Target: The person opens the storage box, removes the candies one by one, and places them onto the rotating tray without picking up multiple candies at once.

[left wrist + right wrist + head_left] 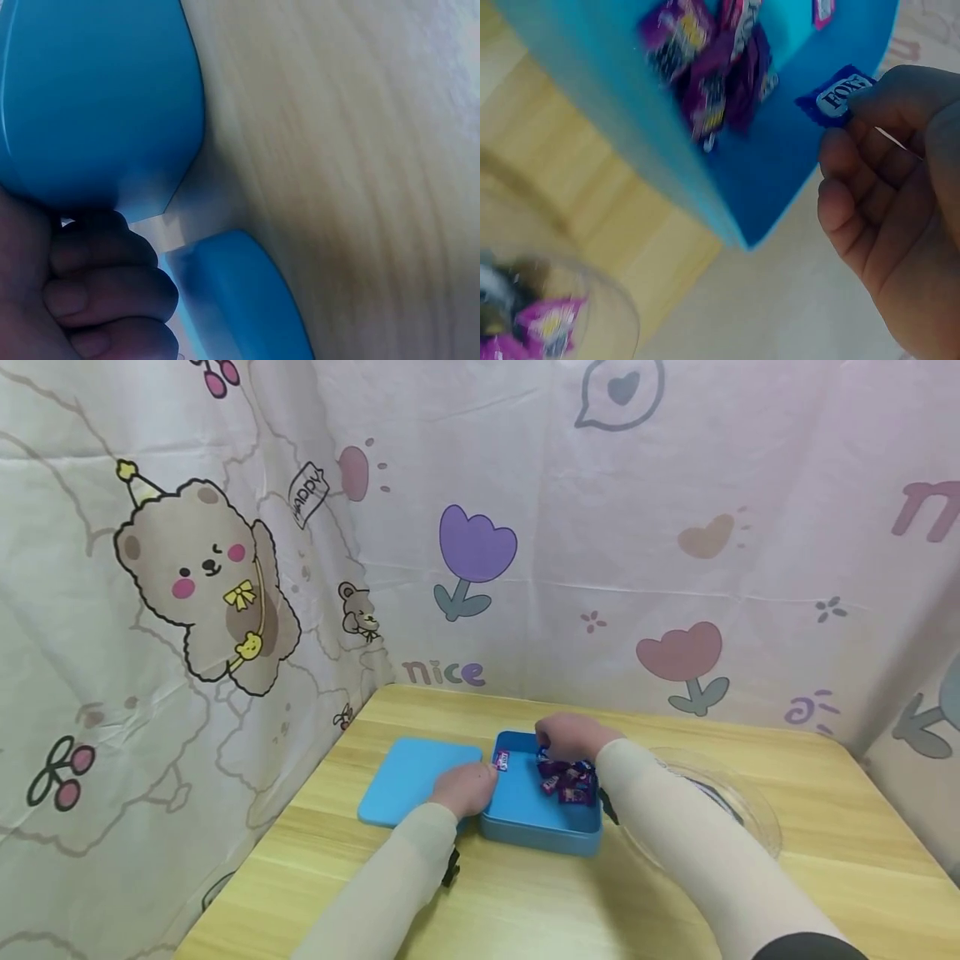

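A blue plastic box point(540, 837) stands on the table, holding a group of purple-wrapped candies point(573, 795) on its right side. One more small candy point(502, 761) lies at its left wall. My right hand point(572, 735) is over the box's back right corner. Between thumb and index finger it pinches a dark blue wrapped candy point(836, 96) lettered FOX, close to the inner wall. My left hand point(465, 789) grips the box's left rim, its other fingers point(112, 296) curled beside the wall; the thumb is hidden in the left wrist view.
Left of the box a flat light blue lid point(412, 777) lies on the table, partly under my left hand. A clear round bowl point(768, 818) stands to the right, partly behind my right forearm, with purple-wrapped candies point(551, 326) inside. A printed cloth point(555, 635) hangs behind the table.
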Action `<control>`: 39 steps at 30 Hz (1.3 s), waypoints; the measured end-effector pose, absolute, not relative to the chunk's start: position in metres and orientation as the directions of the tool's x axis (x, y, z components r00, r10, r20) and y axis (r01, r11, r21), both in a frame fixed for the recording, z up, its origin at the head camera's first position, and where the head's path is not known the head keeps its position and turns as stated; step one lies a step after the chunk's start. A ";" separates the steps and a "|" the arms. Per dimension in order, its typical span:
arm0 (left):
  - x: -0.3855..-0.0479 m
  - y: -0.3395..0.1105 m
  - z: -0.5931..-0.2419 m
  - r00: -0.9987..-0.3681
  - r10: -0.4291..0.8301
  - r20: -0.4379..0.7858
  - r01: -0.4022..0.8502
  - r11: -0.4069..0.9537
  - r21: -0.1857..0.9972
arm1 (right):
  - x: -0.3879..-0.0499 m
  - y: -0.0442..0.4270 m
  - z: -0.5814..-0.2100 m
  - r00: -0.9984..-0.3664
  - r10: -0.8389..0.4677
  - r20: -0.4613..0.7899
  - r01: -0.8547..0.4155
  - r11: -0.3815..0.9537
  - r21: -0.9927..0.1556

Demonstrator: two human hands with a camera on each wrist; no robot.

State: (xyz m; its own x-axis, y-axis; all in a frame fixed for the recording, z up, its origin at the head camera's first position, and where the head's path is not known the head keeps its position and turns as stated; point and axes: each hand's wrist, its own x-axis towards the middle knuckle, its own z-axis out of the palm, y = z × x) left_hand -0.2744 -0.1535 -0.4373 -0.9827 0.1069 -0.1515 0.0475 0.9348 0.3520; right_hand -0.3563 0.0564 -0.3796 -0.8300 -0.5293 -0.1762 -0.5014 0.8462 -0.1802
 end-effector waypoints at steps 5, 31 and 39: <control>-0.273 -0.157 -0.437 -0.981 0.128 -0.147 0.072 0.939 0.337 | -0.356 0.081 -0.372 -0.828 -0.541 -0.150 -0.509 0.836 -0.205; -0.275 -0.160 -0.438 -0.983 0.071 -0.171 -0.002 0.919 0.394 | -0.342 0.204 -0.382 -0.863 -0.457 -0.215 -0.402 0.879 -0.255; -0.273 -0.155 -0.436 -0.982 0.082 -0.171 0.009 0.921 0.390 | -0.335 0.230 -0.402 -0.883 -0.414 -0.222 -0.353 0.896 -0.270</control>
State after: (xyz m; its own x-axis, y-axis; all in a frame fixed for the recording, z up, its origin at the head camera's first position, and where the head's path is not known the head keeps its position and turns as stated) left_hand -0.2729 -0.1548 -0.4363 -0.9819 0.0817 -0.1708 0.0088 0.9208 0.3899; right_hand -0.3351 0.2302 -0.4017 -0.8827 -0.4143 -0.2218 -0.3528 0.8960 -0.2695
